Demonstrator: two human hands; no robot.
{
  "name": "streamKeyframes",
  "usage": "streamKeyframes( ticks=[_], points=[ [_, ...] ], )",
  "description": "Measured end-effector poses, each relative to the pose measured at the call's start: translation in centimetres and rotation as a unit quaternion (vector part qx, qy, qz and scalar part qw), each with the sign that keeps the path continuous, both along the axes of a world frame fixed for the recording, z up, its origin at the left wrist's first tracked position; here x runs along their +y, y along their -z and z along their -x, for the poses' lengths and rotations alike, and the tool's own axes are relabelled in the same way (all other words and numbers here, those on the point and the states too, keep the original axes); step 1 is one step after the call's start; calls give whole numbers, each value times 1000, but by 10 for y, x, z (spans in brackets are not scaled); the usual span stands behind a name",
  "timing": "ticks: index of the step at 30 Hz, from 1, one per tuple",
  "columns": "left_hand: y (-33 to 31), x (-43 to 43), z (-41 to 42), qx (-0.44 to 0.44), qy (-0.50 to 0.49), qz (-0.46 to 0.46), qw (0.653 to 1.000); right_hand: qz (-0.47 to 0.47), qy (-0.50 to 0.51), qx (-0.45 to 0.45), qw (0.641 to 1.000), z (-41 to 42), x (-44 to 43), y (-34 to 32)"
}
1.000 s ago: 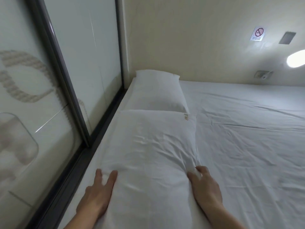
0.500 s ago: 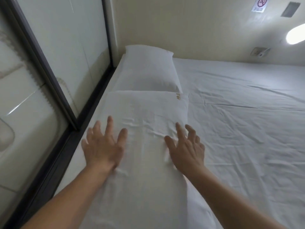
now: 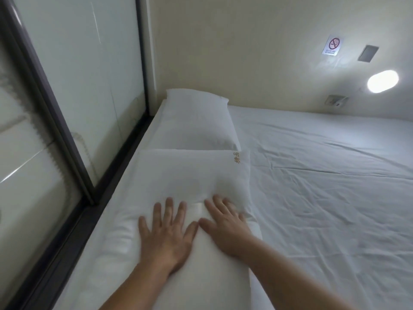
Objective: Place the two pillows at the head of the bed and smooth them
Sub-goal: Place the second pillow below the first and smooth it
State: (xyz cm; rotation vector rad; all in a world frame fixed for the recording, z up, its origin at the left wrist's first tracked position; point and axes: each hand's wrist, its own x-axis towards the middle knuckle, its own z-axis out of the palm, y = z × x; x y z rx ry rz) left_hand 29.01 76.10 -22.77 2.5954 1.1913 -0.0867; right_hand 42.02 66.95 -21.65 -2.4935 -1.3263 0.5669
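We see both hands lying flat, palms down, on the near pillow point(image 3: 190, 180). The left hand point(image 3: 166, 236) has its fingers spread wide & gripping nothing; it presses into the pillow's middle. The right hand point(image 3: 225, 227) sits just beside it, also flat w/ fingers extended, holding nothing, thumb nearly touching the left thumb. Its outer fingers are a bit blurred. Both bare forearms come up from the bottom edge of the frame.

The near pillow is white, long, lying lengthwise along the left edge of the bed, w/ small gold embroidered characters point(image 3: 236, 157) at its far right corner. The fabric dents under the hands and bulges to the left of the left hand.

Beyond it lies the far pillow point(image 3: 196, 117), also white, its near end touching or slightly tucked under the near pillow's far edge; its far end sits against the cream wall point(image 3: 234, 52).

To the right, the white bed sheet point(image 3: 324, 186) spreads out w/ soft wrinkles. On the left, a glass panel point(image 3: 85, 74) w/ a dark frame runs alongside the pillows. On the wall at upper right: a no-smoking sign point(image 3: 332, 45), a grey plate point(image 3: 368, 53), a lit oval lamp point(image 3: 382, 81) and a socket point(image 3: 336, 100).
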Motion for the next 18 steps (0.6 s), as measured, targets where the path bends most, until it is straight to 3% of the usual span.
streamKeyframes(
  ticks=[5, 7, 9, 11, 14, 18],
  points=[
    [4, 5, 6, 22, -14, 15, 1000, -3, 27, 35, 999, -5, -2, 2],
    [-1, 8, 16, 0, -96, 14, 995, -16, 114, 35, 993, -9, -14, -1],
    [-2, 18, 34, -13, -229, 39, 973, 0, 273, 113, 955, -15, -33, 1],
    [-5, 25, 48, -24, -327, 83, 941, -16, 351, 229, 908, -14, -49, 12],
    [-8, 32, 55, -50, -343, 106, 932, -67, 339, 253, 904, -4, -51, 22],
    [-17, 41, 62, -100, -332, 59, 936, -98, 325, 247, 907, -2, -43, 7]
  ],
)
